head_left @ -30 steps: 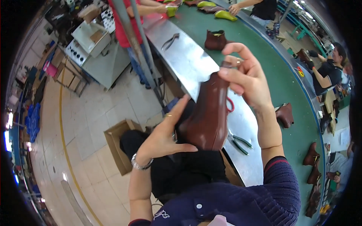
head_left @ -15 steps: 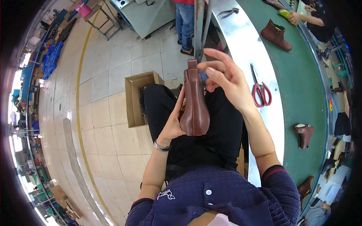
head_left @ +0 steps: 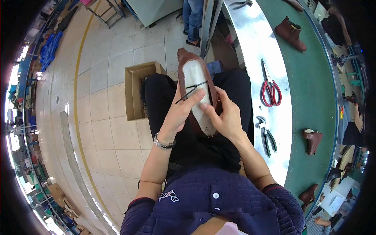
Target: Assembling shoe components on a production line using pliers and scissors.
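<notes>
Over my lap, a brown leather boot (head_left: 181, 74) is turned with its pale underside facing up. A dark, thin tie or strap (head_left: 197, 85) crosses that underside, one end sticking out past the left edge. My left hand (head_left: 177, 113) grips the boot's left side, its thumb pressed on the pale sole surface. On the other side my right hand (head_left: 227, 120) is closed round the edge, thumb also on the underside. Most of the boot's upper is hidden below the sole and my hands.
Red-handled scissors (head_left: 271, 88) and dark-green-handled pliers (head_left: 267, 137) lie on the metal bench (head_left: 278, 164) at my right. Another pincer tool (head_left: 241, 4) lies farther up it. Brown boots (head_left: 290, 33) stand on the green belt (head_left: 290, 74). A cardboard box (head_left: 133, 94) sits left of my knee.
The boot has been turned over from its heel side to its underside. My right hand has come down from beside its top to grip it. The pliers now show on the bench.
</notes>
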`<state>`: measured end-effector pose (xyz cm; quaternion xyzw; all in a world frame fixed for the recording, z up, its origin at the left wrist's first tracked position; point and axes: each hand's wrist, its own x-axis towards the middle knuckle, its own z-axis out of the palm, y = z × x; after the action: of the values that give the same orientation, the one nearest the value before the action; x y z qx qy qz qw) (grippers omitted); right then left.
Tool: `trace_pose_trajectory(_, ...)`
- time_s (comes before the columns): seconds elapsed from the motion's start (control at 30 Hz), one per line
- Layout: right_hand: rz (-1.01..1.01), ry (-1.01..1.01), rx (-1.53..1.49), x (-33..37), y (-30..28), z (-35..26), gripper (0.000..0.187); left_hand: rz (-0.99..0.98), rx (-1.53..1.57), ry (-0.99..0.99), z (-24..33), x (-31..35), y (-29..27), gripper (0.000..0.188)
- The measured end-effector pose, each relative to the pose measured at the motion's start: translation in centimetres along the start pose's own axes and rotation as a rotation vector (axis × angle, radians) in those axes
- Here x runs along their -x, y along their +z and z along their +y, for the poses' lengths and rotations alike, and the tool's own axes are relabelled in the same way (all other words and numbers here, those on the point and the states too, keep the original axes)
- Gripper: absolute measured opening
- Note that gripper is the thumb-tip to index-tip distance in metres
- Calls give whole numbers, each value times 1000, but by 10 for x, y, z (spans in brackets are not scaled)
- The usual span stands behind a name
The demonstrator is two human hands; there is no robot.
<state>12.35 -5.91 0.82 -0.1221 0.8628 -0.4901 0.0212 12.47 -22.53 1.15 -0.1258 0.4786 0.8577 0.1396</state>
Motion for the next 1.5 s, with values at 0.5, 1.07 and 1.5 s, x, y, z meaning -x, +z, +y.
trace_pose_trajectory(0.5, -52, 131, -251, -8, -33, 10, 26, -100, -757, 182, 26, -26, 12, 85)
trace_pose_trajectory(1.07, -50, 17, -278, 3, -57, 20, 21, -76, -897, 396, 27, 8, -6, 33)
trace_pose_trajectory(1.5, -176, -156, -611, -11, -156, 44, 53, -338, 195, 92, 17, -85, 77, 65)
